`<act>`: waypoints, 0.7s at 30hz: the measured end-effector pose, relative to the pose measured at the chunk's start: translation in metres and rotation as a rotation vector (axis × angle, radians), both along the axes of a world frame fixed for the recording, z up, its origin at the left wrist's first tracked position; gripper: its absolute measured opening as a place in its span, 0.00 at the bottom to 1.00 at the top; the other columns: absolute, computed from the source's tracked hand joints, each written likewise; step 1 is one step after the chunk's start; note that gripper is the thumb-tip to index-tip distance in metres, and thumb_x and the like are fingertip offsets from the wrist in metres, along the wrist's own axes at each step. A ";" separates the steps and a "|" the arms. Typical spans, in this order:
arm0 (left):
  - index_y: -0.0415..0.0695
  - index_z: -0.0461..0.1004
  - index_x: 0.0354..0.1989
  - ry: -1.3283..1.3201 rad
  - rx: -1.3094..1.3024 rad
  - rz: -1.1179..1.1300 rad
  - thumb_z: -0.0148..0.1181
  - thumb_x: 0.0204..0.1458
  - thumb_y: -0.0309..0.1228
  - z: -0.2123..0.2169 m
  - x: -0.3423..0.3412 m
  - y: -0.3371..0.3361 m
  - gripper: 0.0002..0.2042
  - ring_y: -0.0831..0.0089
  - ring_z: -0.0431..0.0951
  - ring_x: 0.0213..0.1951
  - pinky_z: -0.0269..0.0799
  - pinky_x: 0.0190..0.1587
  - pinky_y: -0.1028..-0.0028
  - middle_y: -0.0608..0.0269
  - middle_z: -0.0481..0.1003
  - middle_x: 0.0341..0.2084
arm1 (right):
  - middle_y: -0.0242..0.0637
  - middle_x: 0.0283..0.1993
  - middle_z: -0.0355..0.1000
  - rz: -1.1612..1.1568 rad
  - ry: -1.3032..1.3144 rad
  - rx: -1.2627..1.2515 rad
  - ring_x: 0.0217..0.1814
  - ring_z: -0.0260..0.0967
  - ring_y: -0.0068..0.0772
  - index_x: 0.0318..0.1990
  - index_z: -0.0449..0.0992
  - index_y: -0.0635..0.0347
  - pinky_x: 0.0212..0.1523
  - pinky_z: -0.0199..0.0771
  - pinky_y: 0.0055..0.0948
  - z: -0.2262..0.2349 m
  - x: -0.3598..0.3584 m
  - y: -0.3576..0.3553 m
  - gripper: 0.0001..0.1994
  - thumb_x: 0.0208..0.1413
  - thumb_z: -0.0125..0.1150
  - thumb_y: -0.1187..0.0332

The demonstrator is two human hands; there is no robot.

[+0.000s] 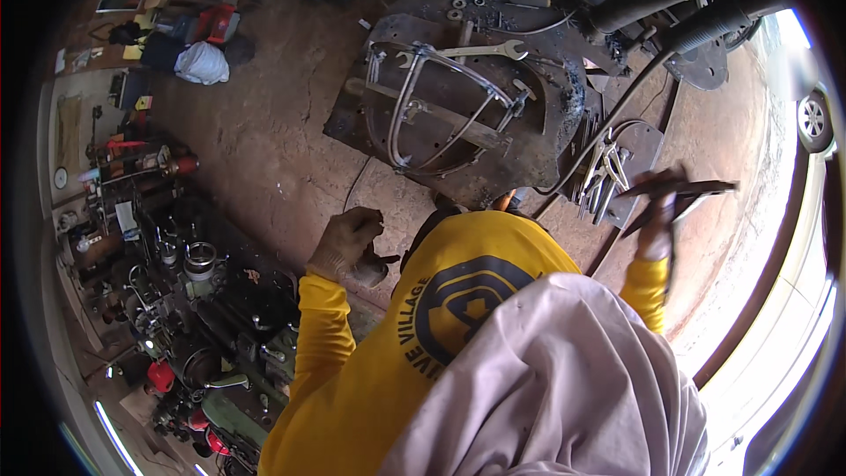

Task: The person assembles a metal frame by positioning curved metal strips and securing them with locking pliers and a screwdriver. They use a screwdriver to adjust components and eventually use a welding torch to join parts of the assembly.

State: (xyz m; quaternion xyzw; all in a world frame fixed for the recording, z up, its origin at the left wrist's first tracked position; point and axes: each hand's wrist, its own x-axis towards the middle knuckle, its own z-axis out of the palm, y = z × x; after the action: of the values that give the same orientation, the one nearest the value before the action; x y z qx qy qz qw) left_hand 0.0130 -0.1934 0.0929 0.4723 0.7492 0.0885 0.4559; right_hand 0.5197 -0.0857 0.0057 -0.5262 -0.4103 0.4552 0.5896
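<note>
While the right grip (pixel 656 227) clenches it, a dark object (pixel 708 187) juts out rightward.

Out on the right, the right hand (pixel 659 216) is gripping a dark, elongated object (pixel 709 188), while the left hand (pixel 346 249) is hovering over the reddish floor (pixel 264 154), thumb and fingers parted! Ahead, a bent-rod frame (pixel 408 106) is lying on the dark metal worktop (pixel 529 167), a big wrench (pixel 480 51) resting along its far side. Locking pliers (pixel 608 169) are lying just rightward, and machinery (pixel 201 263) is crowding the lower left!
</note>
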 end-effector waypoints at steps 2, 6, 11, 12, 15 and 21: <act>0.39 0.79 0.50 -0.114 0.026 -0.105 0.62 0.59 0.27 0.044 0.016 0.022 0.12 0.73 0.81 0.29 0.78 0.34 0.72 0.58 0.82 0.38 | 0.36 0.45 0.72 0.192 0.095 -0.067 0.43 0.73 0.29 0.71 0.55 0.65 0.48 0.75 0.33 0.011 -0.051 -0.022 0.44 0.61 0.64 0.40; 0.44 0.65 0.67 -0.365 0.553 -0.571 0.77 0.49 0.33 0.078 0.051 0.062 0.36 0.76 0.81 0.36 0.81 0.46 0.71 0.55 0.82 0.45 | 0.31 0.45 0.65 0.377 0.181 -0.023 0.42 0.66 0.25 0.74 0.51 0.66 0.46 0.70 0.27 0.061 -0.148 -0.006 0.54 0.51 0.70 0.37; 0.40 0.46 0.75 -0.196 0.513 -0.631 0.79 0.43 0.49 0.060 0.104 0.112 0.56 0.52 0.77 0.59 0.78 0.57 0.62 0.44 0.71 0.61 | 0.44 0.49 0.69 0.426 -0.285 0.235 0.48 0.71 0.36 0.75 0.43 0.69 0.49 0.73 0.34 0.138 -0.221 0.037 0.58 0.54 0.61 0.31; 0.39 0.45 0.75 -0.289 0.692 -0.592 0.80 0.43 0.49 0.060 0.105 0.119 0.58 0.50 0.73 0.63 0.74 0.61 0.61 0.42 0.68 0.63 | 0.49 0.53 0.70 0.438 -0.213 0.202 0.53 0.72 0.42 0.76 0.40 0.70 0.56 0.73 0.37 0.140 -0.235 0.040 0.57 0.57 0.59 0.32; 0.39 0.46 0.75 -0.454 0.829 -0.520 0.80 0.42 0.47 0.056 0.085 0.134 0.57 0.48 0.67 0.68 0.67 0.67 0.59 0.42 0.61 0.68 | 0.54 0.58 0.67 0.399 -0.319 0.211 0.61 0.69 0.48 0.76 0.38 0.71 0.60 0.71 0.38 0.147 -0.265 0.048 0.57 0.58 0.60 0.33; 0.41 0.59 0.68 -0.568 1.012 -0.693 0.76 0.47 0.50 0.012 0.040 0.155 0.44 0.53 0.79 0.52 0.78 0.54 0.58 0.47 0.72 0.57 | 0.60 0.75 0.51 0.495 -0.127 0.259 0.75 0.56 0.54 0.77 0.17 0.55 0.72 0.57 0.50 0.180 -0.309 0.068 0.80 0.33 0.81 0.34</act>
State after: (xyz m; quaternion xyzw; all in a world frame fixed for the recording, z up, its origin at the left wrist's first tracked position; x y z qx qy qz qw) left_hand 0.0526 -0.0380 0.1052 0.7989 0.2717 0.3982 0.3598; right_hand 0.2109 -0.0179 0.1857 -0.3578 -0.6170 0.4954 0.4958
